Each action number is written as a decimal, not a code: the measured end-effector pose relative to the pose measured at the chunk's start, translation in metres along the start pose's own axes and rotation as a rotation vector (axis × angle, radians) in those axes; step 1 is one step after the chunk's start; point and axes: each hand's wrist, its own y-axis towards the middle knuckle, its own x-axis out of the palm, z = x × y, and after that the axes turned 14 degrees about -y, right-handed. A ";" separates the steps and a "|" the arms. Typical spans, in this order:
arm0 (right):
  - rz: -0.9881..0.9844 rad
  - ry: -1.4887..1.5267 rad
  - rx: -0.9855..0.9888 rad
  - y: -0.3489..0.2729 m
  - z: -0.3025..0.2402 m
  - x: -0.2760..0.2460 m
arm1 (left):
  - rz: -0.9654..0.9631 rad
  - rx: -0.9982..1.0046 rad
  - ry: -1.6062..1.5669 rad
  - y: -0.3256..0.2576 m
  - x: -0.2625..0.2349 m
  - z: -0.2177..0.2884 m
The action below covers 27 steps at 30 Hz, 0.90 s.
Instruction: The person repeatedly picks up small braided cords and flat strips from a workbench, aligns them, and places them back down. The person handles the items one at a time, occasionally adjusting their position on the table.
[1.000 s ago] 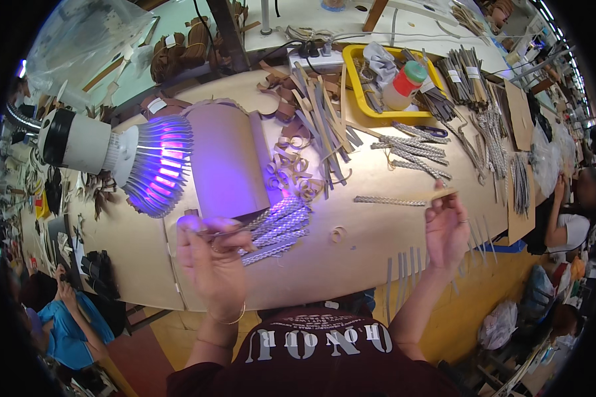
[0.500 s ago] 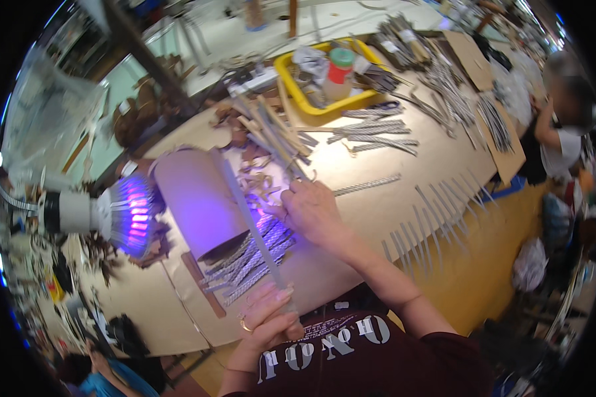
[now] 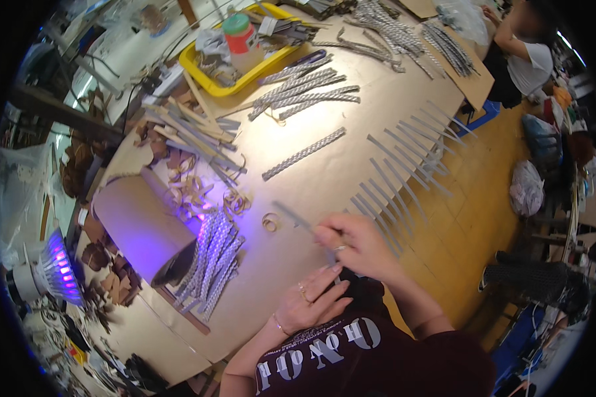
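A narrow grey strip (image 3: 293, 217) runs slantwise from the tabletop toward my body and passes through both hands. My right hand (image 3: 356, 243) pinches it partway along. Lower down, my left hand (image 3: 311, 299) has its fingers closed around the near end, close to my shirt. The two hands nearly touch. Just left of the strip's far end lies a small tan curl (image 3: 270, 221). Farther left is a pile of braided grey strips (image 3: 213, 255) under purple light. A single braided strip (image 3: 304, 153) rests alone on the table beyond my hands.
A brown cylinder (image 3: 139, 218) and a lit lamp (image 3: 54, 268) stand at left. Behind are a yellow tray (image 3: 208, 86) with a green-lidded jar (image 3: 242, 43) and loose strips (image 3: 189, 135). Grey strips (image 3: 394, 155) overhang the right table edge. A person (image 3: 530, 59) sits at far right.
My right hand has come back from the loose strips toward my left hand and now grips the grey strip. The view has shifted, and the strip points away from the cylinder.
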 end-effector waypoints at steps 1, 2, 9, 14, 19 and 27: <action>0.000 0.026 0.069 -0.009 0.006 -0.005 | 0.021 0.027 -0.001 -0.001 0.003 0.001; 0.006 0.061 0.114 -0.017 0.013 -0.010 | 0.038 0.009 0.019 -0.002 0.004 0.002; 0.076 -0.306 0.371 -0.057 0.043 -0.008 | -0.177 -0.247 0.285 0.012 0.008 -0.011; 0.113 -0.907 0.295 -0.053 0.041 0.008 | -0.374 -0.400 0.343 0.024 0.029 -0.036; 0.207 -1.003 0.215 -0.053 0.013 -0.017 | -0.324 -0.400 0.303 0.016 0.030 -0.033; -0.048 -0.915 -0.159 0.012 -0.040 0.005 | 0.121 -0.400 0.172 -0.025 0.004 -0.024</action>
